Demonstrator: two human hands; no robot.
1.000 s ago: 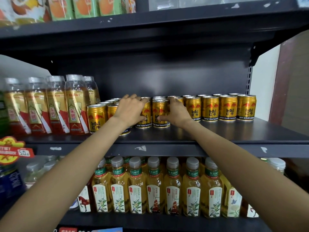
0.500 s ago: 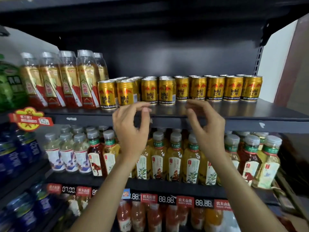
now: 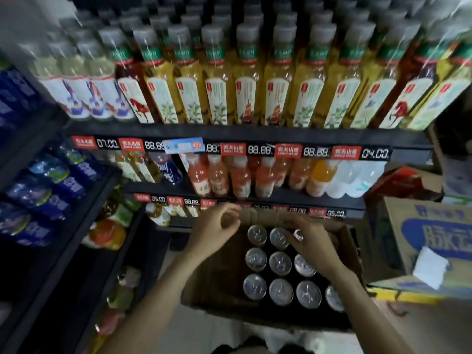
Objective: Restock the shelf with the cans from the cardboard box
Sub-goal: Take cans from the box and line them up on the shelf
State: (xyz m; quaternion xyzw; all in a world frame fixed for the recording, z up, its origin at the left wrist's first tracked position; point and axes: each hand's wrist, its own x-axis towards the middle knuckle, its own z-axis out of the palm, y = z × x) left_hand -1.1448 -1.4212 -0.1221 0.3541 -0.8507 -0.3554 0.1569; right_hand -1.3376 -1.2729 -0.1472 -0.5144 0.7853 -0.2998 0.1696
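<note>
Standing upright in an open cardboard box (image 3: 348, 249) on the floor, the cans (image 3: 280, 263) show only their silver tops, long axes vertical, set in neat rows with empty dark space along the box's left side. The left hand (image 3: 213, 229) hovers over that left edge, fingers loosely curled and holding nothing. The right hand (image 3: 310, 242) reaches down over the back row, fingers spread across the can tops; whether it grips one I cannot tell, as the picture is blurred there. Just behind the box rises a dark shelf (image 3: 245, 134) with yellow tea bottles (image 3: 251, 80) above, pink and orange drink bottles (image 3: 240, 176) on the tier below, and red price tags (image 3: 288, 150) along the edges. A second carton (image 3: 431, 241) with blue print sits to the right, and blue packs (image 3: 43, 190) fill a rack on the left.
</note>
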